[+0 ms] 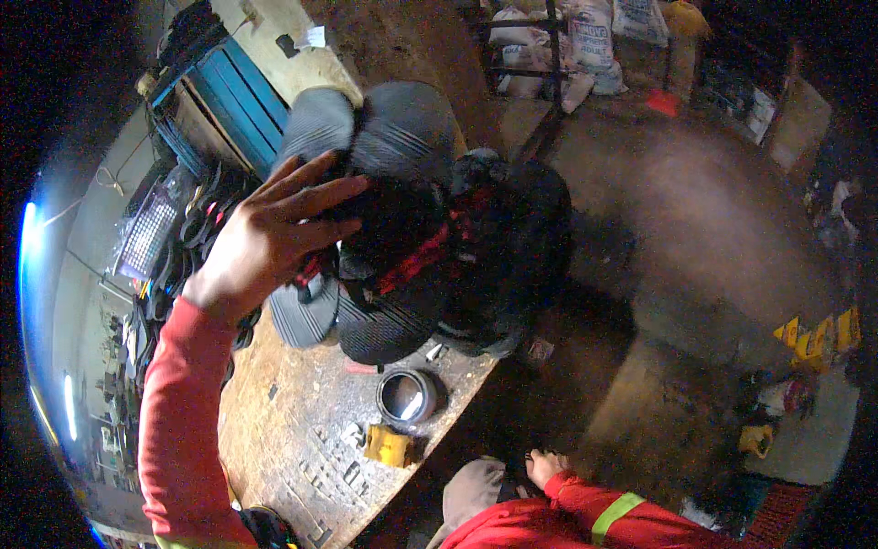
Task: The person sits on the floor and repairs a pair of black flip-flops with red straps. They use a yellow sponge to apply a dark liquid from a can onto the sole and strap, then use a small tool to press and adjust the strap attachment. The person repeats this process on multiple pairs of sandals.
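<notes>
Grey-soled sandals (402, 123) are piled by the edge of the table (261, 393) and could be toppled if pushed by the left hand (261, 242), its fingers spread apart; the right hand (546, 468) cannot be judged.

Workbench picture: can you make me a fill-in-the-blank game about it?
1. The hand at the grey ridged soles is the person's ____ one.
2. Both sleeves are mainly the colour ____.
3. The small thing next to the dark ring on the bench is coloured ____.

Missing words: left; red; yellow.
</notes>
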{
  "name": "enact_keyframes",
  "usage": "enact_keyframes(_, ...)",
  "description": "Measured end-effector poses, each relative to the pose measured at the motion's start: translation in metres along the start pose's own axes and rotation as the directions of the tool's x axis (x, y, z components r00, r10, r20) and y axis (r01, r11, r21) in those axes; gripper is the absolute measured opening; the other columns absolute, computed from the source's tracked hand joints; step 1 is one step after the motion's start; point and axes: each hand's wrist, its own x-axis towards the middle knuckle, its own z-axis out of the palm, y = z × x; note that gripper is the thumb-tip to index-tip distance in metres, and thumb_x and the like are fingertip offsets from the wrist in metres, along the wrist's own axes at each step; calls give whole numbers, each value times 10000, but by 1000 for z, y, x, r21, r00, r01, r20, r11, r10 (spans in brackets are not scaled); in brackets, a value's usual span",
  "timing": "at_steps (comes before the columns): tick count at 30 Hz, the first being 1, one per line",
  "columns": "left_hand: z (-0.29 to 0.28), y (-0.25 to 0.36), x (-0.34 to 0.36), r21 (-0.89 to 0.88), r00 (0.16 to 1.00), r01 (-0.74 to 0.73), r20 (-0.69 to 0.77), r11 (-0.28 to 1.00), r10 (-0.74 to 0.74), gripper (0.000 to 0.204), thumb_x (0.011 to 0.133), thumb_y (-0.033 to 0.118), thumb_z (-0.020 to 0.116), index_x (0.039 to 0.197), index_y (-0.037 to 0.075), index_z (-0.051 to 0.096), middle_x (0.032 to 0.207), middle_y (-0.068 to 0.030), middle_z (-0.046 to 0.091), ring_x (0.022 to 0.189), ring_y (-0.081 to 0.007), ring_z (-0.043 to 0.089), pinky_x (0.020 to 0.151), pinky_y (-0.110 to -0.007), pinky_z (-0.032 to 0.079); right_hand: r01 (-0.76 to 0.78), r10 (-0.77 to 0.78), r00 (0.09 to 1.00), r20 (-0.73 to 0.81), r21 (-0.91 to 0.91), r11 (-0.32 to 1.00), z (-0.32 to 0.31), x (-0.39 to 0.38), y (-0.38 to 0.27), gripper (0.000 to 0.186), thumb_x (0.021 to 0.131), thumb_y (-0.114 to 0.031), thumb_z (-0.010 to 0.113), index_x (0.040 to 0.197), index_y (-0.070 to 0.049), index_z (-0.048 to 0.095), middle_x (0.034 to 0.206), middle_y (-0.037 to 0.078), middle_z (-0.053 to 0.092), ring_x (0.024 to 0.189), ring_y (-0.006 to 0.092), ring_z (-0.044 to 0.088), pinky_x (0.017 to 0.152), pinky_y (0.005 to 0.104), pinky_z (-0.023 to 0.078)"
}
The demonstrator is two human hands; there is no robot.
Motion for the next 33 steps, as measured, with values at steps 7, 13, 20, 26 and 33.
enact_keyframes(7,44,-36,73,-178,955,-287,18,941,295,424,829,114,660,1245,68,724,1557,-135,543,1408,-386,545,1132,-447,517,26,-7,988,155,-123,992,4,6,7,301,967,-368,587,1108,-130,705,916,177,773,846,419,756,734,585,572)
enact_keyframes(13,89,-36,107,-447,988,-110,48,888,147,461,956,270,679,1408,184,654,1396,-114,649,1046,-234,718,872,-373,620,28,5,967,255,-125,992,-2,7,6,291,966,-324,554,1132,-131,695,955,207,775,888,414,764,740,562,590)
enact_keyframes(20,143,-35,111,-587,946,258,315,768,-77,330,907,232,684,1224,169,755,982,-169,759,913,-352,738,796,-461,580,63,-21,971,239,-169,984,2,15,19,246,959,-215,521,1079,-108,708,910,209,767,862,415,765,709,564,591)
enact_keyframes(26,182,-32,112,-268,994,107,-3,957,-112,293,880,365,692,1074,155,753,953,-150,751,859,-358,702,771,-504,556,17,16,989,145,-226,974,5,32,30,332,1004,-360,608,1061,-73,765,822,246,741,781,433,738,680,577,555)
enact_keyframes(33,109,22,-31,-12,931,298,223,954,-288,380,952,354,605,1301,245,707,1187,-108,754,1136,-344,702,896,-542,555,115,-88,986,144,-188,975,0,35,7,332,1003,-355,607,1046,-60,756,863,256,738,821,451,726,708,577,548)
